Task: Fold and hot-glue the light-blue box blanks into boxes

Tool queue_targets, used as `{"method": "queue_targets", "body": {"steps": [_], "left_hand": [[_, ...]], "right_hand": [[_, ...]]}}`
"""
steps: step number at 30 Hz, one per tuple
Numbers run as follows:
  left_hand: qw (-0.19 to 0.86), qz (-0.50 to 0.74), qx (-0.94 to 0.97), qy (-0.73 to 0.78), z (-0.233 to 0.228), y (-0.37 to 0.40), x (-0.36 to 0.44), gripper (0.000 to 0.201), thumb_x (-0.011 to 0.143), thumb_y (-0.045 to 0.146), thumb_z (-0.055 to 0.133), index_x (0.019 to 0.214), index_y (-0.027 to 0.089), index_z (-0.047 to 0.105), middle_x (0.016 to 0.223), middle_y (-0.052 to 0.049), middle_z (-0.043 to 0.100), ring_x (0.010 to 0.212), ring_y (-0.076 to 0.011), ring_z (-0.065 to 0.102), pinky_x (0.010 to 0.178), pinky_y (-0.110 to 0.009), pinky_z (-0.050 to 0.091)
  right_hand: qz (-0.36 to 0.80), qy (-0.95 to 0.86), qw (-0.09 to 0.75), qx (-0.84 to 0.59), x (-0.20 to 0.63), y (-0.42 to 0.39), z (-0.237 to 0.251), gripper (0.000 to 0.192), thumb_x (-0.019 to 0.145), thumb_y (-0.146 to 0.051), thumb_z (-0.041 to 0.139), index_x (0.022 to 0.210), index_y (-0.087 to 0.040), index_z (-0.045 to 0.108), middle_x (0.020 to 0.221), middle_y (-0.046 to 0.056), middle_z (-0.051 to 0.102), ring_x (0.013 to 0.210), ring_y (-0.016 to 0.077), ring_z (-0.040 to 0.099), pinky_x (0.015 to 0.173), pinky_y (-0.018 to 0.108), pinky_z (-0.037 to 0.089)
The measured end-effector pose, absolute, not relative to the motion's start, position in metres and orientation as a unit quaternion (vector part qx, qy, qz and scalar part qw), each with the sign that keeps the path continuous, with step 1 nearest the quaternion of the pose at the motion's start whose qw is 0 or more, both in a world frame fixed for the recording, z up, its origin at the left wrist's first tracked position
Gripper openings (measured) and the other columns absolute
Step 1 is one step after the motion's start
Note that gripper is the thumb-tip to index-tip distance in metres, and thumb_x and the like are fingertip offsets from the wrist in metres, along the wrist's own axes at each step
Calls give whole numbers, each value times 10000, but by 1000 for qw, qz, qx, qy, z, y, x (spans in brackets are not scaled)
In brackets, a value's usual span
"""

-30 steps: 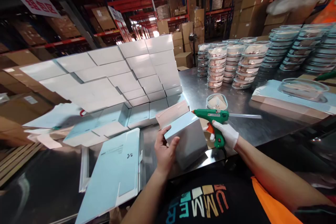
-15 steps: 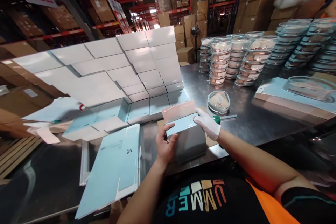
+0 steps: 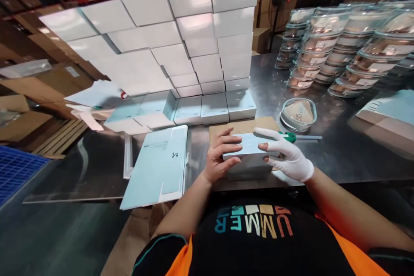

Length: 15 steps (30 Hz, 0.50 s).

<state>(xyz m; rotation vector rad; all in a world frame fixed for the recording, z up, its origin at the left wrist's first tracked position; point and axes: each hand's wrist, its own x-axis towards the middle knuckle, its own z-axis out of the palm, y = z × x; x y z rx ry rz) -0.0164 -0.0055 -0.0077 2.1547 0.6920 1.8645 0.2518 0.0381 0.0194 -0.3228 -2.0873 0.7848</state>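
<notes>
A small white-and-pale-blue carton (image 3: pixel 249 148) sits on the cardboard sheet in front of me, its top down flat. My bare left hand (image 3: pixel 221 155) grips its left end, with fingers on the top and the thumb lower on the near side. My right hand (image 3: pixel 286 153), in a white glove with bare fingertips showing, holds the right end in the same way. Just behind that hand lies a green-handled tool (image 3: pixel 287 137) with a pale strip reaching right; its kind is unclear. The brown cardboard sheet (image 3: pixel 241 125) shows behind the carton.
A wall of stacked white cartons (image 3: pixel 197 36) stands behind on the left. Flat pale-blue carton blanks (image 3: pixel 155 166) lie left of me. One lidded clear container (image 3: pixel 299 114) is at right, before stacks of similar containers (image 3: pixel 310 47). A blue crate (image 3: pixel 19 168) sits far left.
The carton's raised flap has come down and its top is now flat. My right hand has shifted its grip to the carton's right end. The camera view has turned left and down.
</notes>
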Motion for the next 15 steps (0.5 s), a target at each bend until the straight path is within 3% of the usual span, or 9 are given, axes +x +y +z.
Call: {"method": "queue_targets", "body": {"steps": [6,9,12,13,15], "left_hand": [[103,650,720,220,-8,-6,-16,302,983,453,765,1240,300,806,1144,-93,835,1308,-321,700,1110,-575,565],[125,646,705,265,-12,-11,-12,352,955,563,764,1184,299,808,1217,-107,815,1376,-338,664,1176,-597,510],[246,666,605,361,-29,-21,-9,917,731,808,829,1450,271,640,1579,-200,594,1570,-394,460,1277,-590,392],[306,663,559,394,-37,-24,-8,1136,627,828,883,1547,259,535,1655,-230,495,1601,-412,404,1290,-580,371],[425,635,463,449,-53,-30,-4,1436,458,768,998,1642,254,369,1694,-265,408,1588,-450,403,1275,-586,379]], "right_hand": [[306,-836,434,-137,250,36,20,317,1026,-208,702,1302,-347,776,1543,99,645,1423,257,637,1192,463,532],[320,-825,422,-196,252,36,7,411,969,-310,765,1378,-318,725,1616,121,581,1484,302,579,1241,519,474],[371,-787,392,-299,252,35,-16,891,739,-489,915,1532,-254,585,1604,176,576,1439,390,601,1216,544,493],[387,-774,378,-328,252,36,-24,962,675,-518,933,1521,-225,581,1532,191,631,1367,409,648,1168,544,537],[403,-744,370,-383,250,38,-35,893,660,-555,916,1422,-191,626,1350,191,732,1208,408,723,1065,541,604]]}}
